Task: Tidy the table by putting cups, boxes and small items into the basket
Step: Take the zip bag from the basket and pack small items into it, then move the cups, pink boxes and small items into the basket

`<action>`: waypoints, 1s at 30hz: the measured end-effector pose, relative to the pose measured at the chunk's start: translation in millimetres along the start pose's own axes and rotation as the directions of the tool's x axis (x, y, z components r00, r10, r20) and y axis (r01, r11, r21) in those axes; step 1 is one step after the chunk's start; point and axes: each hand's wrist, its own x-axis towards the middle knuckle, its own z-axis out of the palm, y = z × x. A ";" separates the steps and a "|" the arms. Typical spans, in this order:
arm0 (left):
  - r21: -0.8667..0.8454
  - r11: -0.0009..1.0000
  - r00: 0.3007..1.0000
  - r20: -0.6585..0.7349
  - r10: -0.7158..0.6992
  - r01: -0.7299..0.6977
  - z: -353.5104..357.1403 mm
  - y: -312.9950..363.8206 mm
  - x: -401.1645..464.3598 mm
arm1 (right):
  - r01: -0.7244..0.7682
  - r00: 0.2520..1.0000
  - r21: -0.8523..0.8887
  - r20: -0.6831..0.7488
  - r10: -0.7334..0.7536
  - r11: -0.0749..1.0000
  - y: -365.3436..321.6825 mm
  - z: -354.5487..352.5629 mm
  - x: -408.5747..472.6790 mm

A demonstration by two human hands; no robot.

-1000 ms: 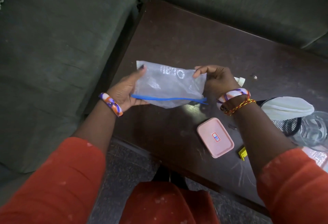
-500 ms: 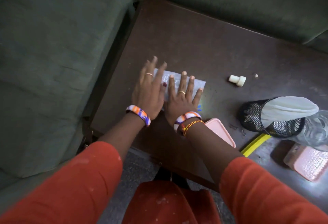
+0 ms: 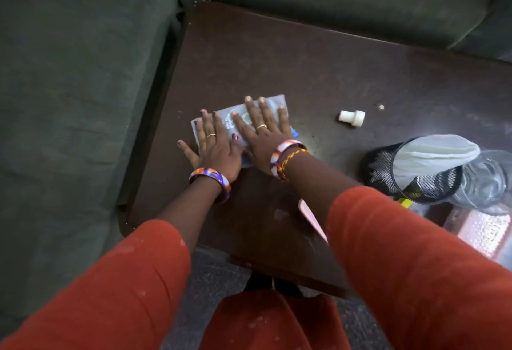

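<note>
Two green sofas (image 3: 69,100) are bordering the dark worktop (image 3: 304,67). We are pressing our left hand (image 3: 214,146) and right hand (image 3: 261,134), both spread flat and grasping nothing, on the clear plastic bag (image 3: 235,116). Well right, a mesh basket (image 3: 410,175) is lying tipped, a white stopper (image 3: 352,118) near.

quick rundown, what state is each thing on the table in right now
plastic bag: lying flat on the table, pressed under both hands
left hand: open, palm down on the bag
right hand: open, palm down on the bag
mesh basket: tipped on its side, white cloth sticking out
glass: upright
white cap: lying on its side, alone
</note>
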 end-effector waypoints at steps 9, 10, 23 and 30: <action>-0.246 0.895 0.831 -0.517 0.204 -0.373 -24.1 23.6 -51.6 | 0.098 0.943 0.177 -0.332 -0.034 0.979 -5.3 -33.1 -50.1; -0.286 0.851 0.817 -0.521 0.248 -0.441 -22.5 28.8 -61.5 | 0.106 0.912 0.243 -0.411 0.003 0.964 -6.5 -31.6 -62.5; -0.261 0.513 0.533 -0.004 0.846 -0.817 -2.7 128.6 -170.1 | -0.219 0.644 0.595 -0.507 0.573 0.773 44.4 -18.0 -262.6; -0.206 0.369 0.346 0.139 0.928 -0.906 -0.1 203.4 -233.3 | -0.327 0.475 0.644 -0.521 0.709 0.692 85.8 -39.8 -349.4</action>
